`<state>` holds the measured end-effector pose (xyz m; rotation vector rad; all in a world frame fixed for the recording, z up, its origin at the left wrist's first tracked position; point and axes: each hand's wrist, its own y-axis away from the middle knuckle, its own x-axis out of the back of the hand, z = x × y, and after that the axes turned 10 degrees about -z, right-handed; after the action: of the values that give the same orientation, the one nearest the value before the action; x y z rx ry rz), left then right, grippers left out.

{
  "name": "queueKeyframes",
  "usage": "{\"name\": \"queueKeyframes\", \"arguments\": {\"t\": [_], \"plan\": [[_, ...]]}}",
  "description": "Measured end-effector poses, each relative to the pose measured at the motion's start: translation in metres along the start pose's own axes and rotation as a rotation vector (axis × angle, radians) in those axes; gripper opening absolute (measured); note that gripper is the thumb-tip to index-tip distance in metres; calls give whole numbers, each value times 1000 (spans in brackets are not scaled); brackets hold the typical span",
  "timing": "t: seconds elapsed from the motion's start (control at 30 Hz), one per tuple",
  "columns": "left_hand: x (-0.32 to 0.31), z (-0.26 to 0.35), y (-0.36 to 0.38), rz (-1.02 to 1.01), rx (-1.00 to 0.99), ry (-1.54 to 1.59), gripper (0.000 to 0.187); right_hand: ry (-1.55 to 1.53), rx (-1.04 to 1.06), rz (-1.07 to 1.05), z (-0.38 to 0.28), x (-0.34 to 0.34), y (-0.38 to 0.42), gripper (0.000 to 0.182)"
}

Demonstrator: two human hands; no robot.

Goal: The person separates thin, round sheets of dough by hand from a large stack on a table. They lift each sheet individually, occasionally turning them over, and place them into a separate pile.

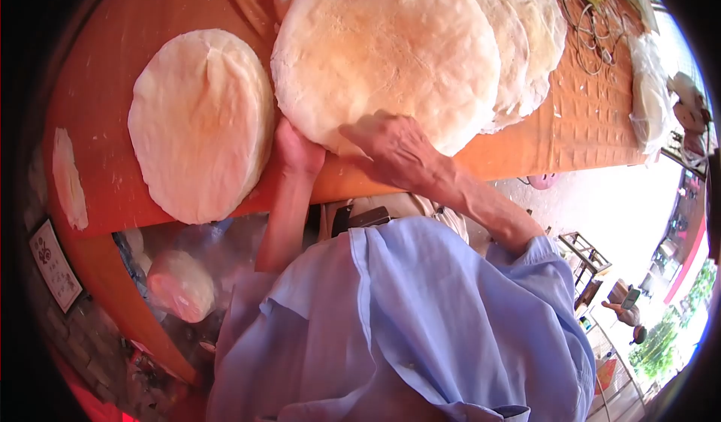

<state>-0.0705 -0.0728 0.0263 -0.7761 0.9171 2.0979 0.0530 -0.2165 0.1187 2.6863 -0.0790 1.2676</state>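
Note:
A large round pale sheet, which looks like a flatbread (383, 46), lies on top of a stack on the orange table (518, 151). At its near left edge is my left hand (299, 150), closed at the rim, with most of its fingers hidden. My right hand (394, 144) grips the near edge of the same flatbread, its fingers curled. Left of my hands stands a separate stack of round flatbreads (199, 125), its top sheet wrinkled.
More flatbreads (529, 39) overlap at the back right. A tangled cord (593, 39) and a clear plastic bag (650, 91) lie on the right side. A thin scrap (69, 178) rests at the far left. Below the table is a filled plastic bag (180, 285). A person (627, 309) stands at right.

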Motion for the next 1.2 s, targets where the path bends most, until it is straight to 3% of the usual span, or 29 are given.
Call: {"name": "queueKeyframes", "arguments": {"t": [0.07, 0.13, 0.23, 0.27, 0.3, 0.4, 0.6, 0.73, 0.77, 0.83, 0.87, 0.93, 1.03, 1.1, 1.13, 1.2], "plan": [[-4, 7, 10, -39, 40, 204, 63, -93, -44, 91, 7, 9, 15, 58], [6, 9, 15, -145, 63, 389, 70, 109, -119, 391, 55, 27, 23, 51], [-15, 4, 11, 31, -41, -45, 68, 192, -452, 776, 150, 57, 31, 38], [-1, -6, 6, 77, -57, -86, 61, 150, -543, 768, 176, 61, 32, 37], [-5, -7, 5, 140, -63, -144, 58, 44, -662, 606, 179, 73, 31, 41], [-15, -13, 0, 285, -109, -265, 47, -69, -715, 545, 185, 81, 22, 46], [-16, -15, -4, 299, -114, -296, 47, -222, -826, 288, 187, 85, 43, 50], [-19, -13, -2, 310, -92, -295, 49, 54, -739, 422, 202, 82, 40, 54], [-19, -12, -1, 296, -87, -297, 49, 30, -793, 271, 206, 97, 34, 73], [-18, -11, 1, 256, -92, -343, 50, 77, -703, 348, 216, 110, 18, 65], [-17, -11, 1, 231, -105, -384, 50, -128, -559, 367, 224, 112, 13, 57], [-19, -11, 2, 189, -113, -424, 51, 249, -401, 632, 234, 102, -13, 50], [-23, -8, 5, 142, -111, -443, 53, 242, -221, 688, 267, 90, -39, 60], [-22, -8, 3, 106, -122, -465, 55, 57, -294, 539, 320, 86, -49, 58], [-23, -8, 4, 106, -116, -438, 55, -35, -331, 460, 315, 91, -52, 56], [-24, -7, 6, 105, -105, -387, 56, -708, 75, 218, 266, 122, -34, 51]]}}
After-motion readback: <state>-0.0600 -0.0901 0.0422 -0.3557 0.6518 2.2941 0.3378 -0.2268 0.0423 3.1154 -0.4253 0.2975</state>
